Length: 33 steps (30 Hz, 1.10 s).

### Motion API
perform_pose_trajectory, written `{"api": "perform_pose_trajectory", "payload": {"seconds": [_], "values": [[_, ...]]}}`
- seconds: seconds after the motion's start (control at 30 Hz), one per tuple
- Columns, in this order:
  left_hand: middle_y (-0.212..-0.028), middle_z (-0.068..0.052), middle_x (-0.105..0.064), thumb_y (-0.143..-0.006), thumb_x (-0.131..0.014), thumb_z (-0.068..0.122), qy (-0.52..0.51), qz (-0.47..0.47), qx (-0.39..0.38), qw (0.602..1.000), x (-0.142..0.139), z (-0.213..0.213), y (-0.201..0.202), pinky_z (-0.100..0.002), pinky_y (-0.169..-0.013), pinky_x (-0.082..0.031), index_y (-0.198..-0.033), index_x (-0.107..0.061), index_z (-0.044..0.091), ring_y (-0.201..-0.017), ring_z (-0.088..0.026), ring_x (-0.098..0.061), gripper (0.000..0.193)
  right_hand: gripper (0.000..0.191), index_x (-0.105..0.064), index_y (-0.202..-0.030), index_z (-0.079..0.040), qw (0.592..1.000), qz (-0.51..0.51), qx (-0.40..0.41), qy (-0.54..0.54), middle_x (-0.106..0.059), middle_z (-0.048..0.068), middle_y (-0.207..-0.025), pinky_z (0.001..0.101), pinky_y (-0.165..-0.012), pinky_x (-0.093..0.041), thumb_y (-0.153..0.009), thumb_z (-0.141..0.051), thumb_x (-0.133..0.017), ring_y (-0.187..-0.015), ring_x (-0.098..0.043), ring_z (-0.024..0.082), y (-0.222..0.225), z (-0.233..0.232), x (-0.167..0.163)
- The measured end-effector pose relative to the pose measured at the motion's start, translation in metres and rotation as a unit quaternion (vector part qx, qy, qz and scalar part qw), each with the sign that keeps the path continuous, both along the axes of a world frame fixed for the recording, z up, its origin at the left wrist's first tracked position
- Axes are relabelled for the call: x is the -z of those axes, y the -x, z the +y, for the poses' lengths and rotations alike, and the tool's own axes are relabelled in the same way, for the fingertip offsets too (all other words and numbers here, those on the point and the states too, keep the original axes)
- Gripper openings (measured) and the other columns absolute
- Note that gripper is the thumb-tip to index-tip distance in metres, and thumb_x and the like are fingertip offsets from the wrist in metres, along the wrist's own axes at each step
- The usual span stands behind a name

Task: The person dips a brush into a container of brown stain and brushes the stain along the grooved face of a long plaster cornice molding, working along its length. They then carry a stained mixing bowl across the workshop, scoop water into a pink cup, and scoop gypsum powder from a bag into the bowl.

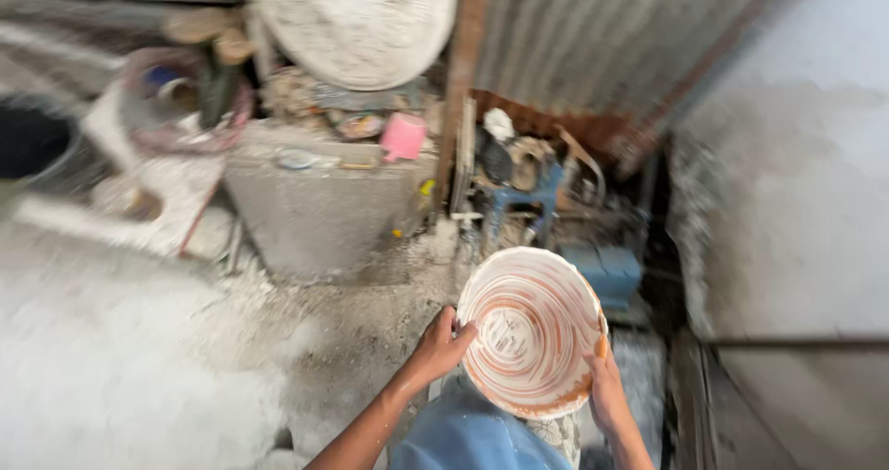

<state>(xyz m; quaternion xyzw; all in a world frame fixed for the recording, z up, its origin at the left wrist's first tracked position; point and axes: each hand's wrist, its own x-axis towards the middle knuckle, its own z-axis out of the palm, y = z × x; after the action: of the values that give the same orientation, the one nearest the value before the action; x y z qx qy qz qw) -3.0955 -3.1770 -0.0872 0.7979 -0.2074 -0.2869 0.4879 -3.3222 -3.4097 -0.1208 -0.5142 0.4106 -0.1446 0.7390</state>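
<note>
So both hands are on a round bowl, held up in front of the body near the bottom middle of the view; it's orange-brown underneath with white streaks swirled all over the inside, looks like wet slip or plaster smeared around; the open face is tilted up toward the camera

The left hand grips the left rim, fingers curled over the edge with the thumb on the near side; the right hand holds the right rim lower down, fingers wrapped around the edge, and one fingertip looks coated in the orange stuff; so both are closed on the bowl, neither is spread wide

Under the bowl there's a bit of blue cloth, probably the person's clothing; the ground to the left is pale and dusty white

Further back is a grey concrete block with a pink cup sitting on top near its right end; above that leans a big round whitish disc; to the right of the block there's a blue metal frame among a pile of clutter, too blurry to sort out; corrugated metal sheeting runs behind it, and a pale rough wall fills the right side
</note>
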Motion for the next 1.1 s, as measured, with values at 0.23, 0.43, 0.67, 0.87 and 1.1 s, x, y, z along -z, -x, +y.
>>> {"api": "perform_pose_trajectory", "payload": {"seconds": [0.23,0.43,0.67,0.87,1.1], "values": [[-0.08,-0.017,-0.064,-0.092,-0.066,0.043,-0.05,0.025,-0.262,0.963,0.025,0.056,0.013,-0.044,-0.071,-0.051,-0.089,-0.052,0.002,-0.076,-0.033,-0.065,0.043,0.062,-0.035,-0.157,-0.007,0.973,0.018,-0.226,-0.045,-0.049,0.009,-0.154,0.0385,-0.112,-0.036,-0.097,-0.018,-0.047,-0.137,-0.048,0.022,-0.118,-0.009,-0.002],[-0.081,-0.019,-0.064,-0.095,-0.062,0.043,-0.045,0.057,-0.448,0.891,0.031,0.062,0.062,-0.044,-0.071,-0.05,-0.091,-0.054,0.002,-0.076,-0.034,-0.064,0.042,0.059,-0.041,-0.155,-0.003,0.908,0.032,-0.416,-0.035,-0.053,0.012,-0.152,0.0384,-0.112,-0.038,-0.098,-0.017,-0.051,-0.136,-0.05,0.025,-0.196,-0.017,-0.001],[-0.074,-0.014,-0.059,-0.098,-0.058,0.04,-0.01,0.105,-0.562,0.821,0.002,0.024,0.141,-0.041,-0.068,-0.048,-0.09,-0.055,0.002,-0.069,-0.024,-0.057,0.039,0.059,-0.041,-0.156,-0.003,0.804,0.062,-0.585,0.085,-0.055,0.012,-0.151,0.0348,-0.113,-0.036,-0.101,-0.022,-0.052,-0.137,-0.049,0.021,-0.235,-0.032,-0.042],[-0.075,-0.013,-0.057,-0.1,-0.063,0.037,0.024,0.135,-0.621,0.772,-0.007,0.024,0.204,-0.039,-0.065,-0.047,-0.089,-0.054,-0.001,-0.068,-0.021,-0.05,0.04,0.06,-0.046,-0.153,-0.009,0.735,0.116,-0.663,0.085,-0.062,0.014,-0.142,0.0393,-0.106,-0.043,-0.097,-0.027,-0.054,-0.129,-0.053,0.025,-0.233,-0.006,-0.064],[-0.092,-0.011,-0.063,-0.098,-0.06,0.031,0.154,0.21,-0.6,0.757,-0.022,0.07,0.206,-0.037,-0.057,-0.061,-0.105,-0.054,0.003,-0.073,-0.02,-0.071,0.029,0.05,-0.057,-0.141,-0.001,0.657,-0.043,-0.73,0.184,-0.066,0.01,-0.138,0.0351,-0.108,-0.045,-0.105,-0.036,-0.052,-0.126,-0.057,0.021,-0.233,0.034,-0.05]]}}
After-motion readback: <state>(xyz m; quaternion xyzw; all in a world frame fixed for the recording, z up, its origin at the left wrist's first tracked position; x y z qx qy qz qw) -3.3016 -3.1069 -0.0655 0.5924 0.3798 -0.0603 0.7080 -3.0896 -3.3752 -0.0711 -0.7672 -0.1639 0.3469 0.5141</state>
